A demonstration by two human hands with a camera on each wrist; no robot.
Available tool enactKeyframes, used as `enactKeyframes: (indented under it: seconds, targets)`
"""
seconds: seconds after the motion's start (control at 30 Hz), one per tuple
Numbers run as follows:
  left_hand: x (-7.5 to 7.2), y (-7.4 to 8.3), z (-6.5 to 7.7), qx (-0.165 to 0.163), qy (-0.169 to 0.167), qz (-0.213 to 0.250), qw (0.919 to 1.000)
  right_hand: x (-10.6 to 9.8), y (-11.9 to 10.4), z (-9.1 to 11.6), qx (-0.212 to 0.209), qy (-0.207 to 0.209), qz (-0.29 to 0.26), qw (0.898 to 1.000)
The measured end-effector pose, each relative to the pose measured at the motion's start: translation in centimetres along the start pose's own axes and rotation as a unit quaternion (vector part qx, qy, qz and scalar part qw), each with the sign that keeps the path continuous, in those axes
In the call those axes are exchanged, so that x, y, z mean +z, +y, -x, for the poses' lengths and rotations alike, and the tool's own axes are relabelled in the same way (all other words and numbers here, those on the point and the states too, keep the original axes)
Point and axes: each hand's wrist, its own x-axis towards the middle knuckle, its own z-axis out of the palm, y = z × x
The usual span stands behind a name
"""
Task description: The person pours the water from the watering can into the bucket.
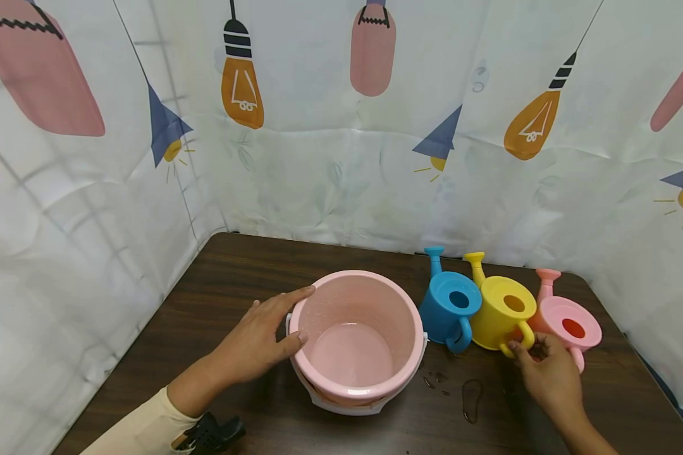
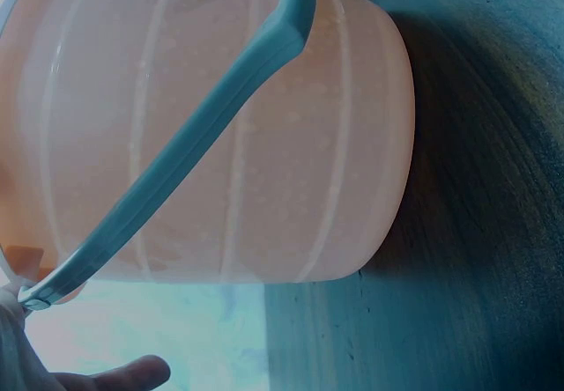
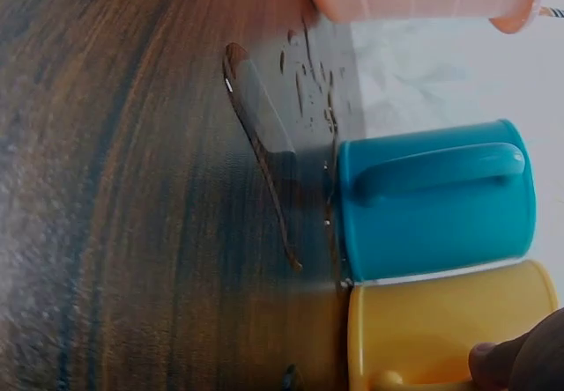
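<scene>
Head view: the right hand pinches the handle of the yellow watering can, which stands between the blue watering can and pink watering can, toward the far right corner of the tabletop. Wrapping more fingers round the loop should steady it; lifting straight up would spare its neighbours. The left hand rests outstretched on the pink bucket's left rim, enough for bracing.

Left wrist view: the bail slants across the bucket's side, best kept clear of fingers.

Right wrist view: water streaks mark the tabletop, so a damp grip could slip.
</scene>
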Motion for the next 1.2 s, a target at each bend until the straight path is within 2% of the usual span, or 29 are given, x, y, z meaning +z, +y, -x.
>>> enactKeyframes:
  seconds: [0.43, 0.77, 1.0, 1.2]
  targets:
    - [0.0, 0.0, 0.1, 0.002, 0.001, 0.000, 1.0000, -0.2, 0.1, 0.3, 0.000, -0.005, 0.025, 1.000]
    - [0.1, -0.1, 0.1, 0.002, 0.002, 0.002, 1.0000, -2.0, -0.1, 1.1, 0.032, -0.002, 0.061, 0.998]
    - [0.0, 0.0, 0.1, 0.001, 0.003, 0.003, 1.0000, -3.2, 0.0, 1.4, 0.092, -0.006, 0.082, 0.992]
    - [0.0, 0.0, 0.1, 0.002, 0.003, 0.001, 1.0000, -3.9, 0.2, 1.6, 0.139, 0.007, 0.089, 0.986]
